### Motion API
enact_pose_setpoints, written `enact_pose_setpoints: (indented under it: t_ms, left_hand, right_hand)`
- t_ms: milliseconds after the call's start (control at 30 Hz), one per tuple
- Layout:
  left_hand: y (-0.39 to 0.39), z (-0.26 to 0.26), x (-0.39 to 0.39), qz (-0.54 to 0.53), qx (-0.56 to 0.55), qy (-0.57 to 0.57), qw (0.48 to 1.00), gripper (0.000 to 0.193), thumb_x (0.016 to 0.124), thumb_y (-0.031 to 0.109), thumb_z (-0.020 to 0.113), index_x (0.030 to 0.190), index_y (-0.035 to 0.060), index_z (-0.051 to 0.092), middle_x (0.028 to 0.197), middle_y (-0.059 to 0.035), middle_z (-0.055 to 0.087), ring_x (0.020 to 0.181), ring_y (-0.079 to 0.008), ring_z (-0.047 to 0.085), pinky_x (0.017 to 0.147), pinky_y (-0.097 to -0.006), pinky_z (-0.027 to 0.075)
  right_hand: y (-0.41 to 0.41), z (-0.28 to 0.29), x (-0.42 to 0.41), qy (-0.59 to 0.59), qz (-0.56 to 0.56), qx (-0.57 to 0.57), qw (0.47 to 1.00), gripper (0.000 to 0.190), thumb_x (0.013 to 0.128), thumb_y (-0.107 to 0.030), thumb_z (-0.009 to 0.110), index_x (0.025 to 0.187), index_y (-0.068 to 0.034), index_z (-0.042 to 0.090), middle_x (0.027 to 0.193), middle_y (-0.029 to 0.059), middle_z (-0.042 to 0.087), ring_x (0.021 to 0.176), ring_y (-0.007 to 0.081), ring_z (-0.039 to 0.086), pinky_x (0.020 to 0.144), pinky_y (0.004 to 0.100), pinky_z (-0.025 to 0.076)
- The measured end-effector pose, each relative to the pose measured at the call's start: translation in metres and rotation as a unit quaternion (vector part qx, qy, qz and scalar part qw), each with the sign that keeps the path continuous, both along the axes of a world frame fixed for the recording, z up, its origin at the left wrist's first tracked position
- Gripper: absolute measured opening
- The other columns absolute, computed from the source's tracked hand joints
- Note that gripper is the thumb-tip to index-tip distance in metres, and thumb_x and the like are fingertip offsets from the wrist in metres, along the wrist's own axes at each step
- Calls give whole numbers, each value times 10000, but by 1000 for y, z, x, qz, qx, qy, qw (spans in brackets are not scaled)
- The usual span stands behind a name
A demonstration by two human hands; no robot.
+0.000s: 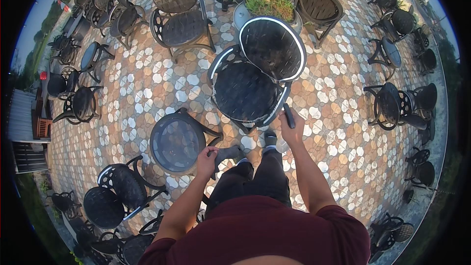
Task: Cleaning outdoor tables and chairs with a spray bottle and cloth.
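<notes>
My left hand [206, 162] is closed on a grey cloth [229, 153] that hangs to its right, beside a round glass-topped table [176, 142]. In my right hand [293, 128] is a black-handled tool [289, 115]; its working end cannot be made out. A translucent, pale object [282, 145] shows below that hand, too unclear to name. Directly ahead stands a dark woven armchair, its round seat [245, 92] facing up. Bright white bands run along the rim of its oval backrest [273, 48] and its arms. My right hand is close to the chair's near right edge.
Behind the chair stands a planter with grass [270, 3] around a trunk. A brown woven armchair [180, 18] is at the upper left, another [319, 9] at the upper right. A black armchair [121, 191] sits lower left. Patterned tiles [331, 147] cover the floor.
</notes>
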State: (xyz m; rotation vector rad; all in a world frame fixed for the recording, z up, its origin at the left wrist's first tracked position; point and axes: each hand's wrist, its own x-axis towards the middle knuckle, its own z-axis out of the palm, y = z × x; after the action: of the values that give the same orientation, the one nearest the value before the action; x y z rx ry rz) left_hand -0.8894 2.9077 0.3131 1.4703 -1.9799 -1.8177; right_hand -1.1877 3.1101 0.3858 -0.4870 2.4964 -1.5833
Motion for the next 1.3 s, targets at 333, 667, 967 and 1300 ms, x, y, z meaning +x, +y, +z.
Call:
enact_pose_setpoints:
  t_ms: [333, 667, 967, 1300]
  left_hand:
    - [3, -9, 4, -7, 2, -2, 1000, 99, 1066, 68, 639, 1103, 41, 727, 951, -8, 687, 849, -82, 602, 785, -261, 492]
    - [7, -3, 2, -30, -19, -14, 999, 97, 1055, 76, 655, 1097, 36, 734, 947, -9, 687, 851, -93, 602, 798, -268, 488]
    - [6, -10, 14, 18, 10, -2, 1000, 120, 1029, 94, 674, 1091, 35, 757, 925, -40, 718, 846, -125, 632, 804, -306, 507]
    - [0, -9, 36, 75, 40, -36, 996, 109, 1054, 82, 659, 1116, 42, 740, 945, -5, 691, 863, -88, 619, 798, -266, 497]
  right_hand:
    - [10, 8, -12, 54, 14, 94, 994, 282, 956, -318, 779, 862, -57, 730, 630, 105, 632, 562, 242, 614, 582, 387, 471]
    - [34, -1, -23, 56, -4, 200, 978, 345, 974, -380, 741, 886, -49, 702, 743, 194, 712, 723, 412, 709, 687, 494, 530]
    - [33, -14, -6, 27, 106, 262, 959, 334, 982, -368, 732, 887, -48, 729, 768, 209, 722, 705, 431, 700, 682, 484, 544]
    - [23, -78, -1, -115, 80, 293, 946, 485, 998, -516, 719, 958, -35, 767, 781, 151, 751, 770, 287, 752, 726, 432, 557]
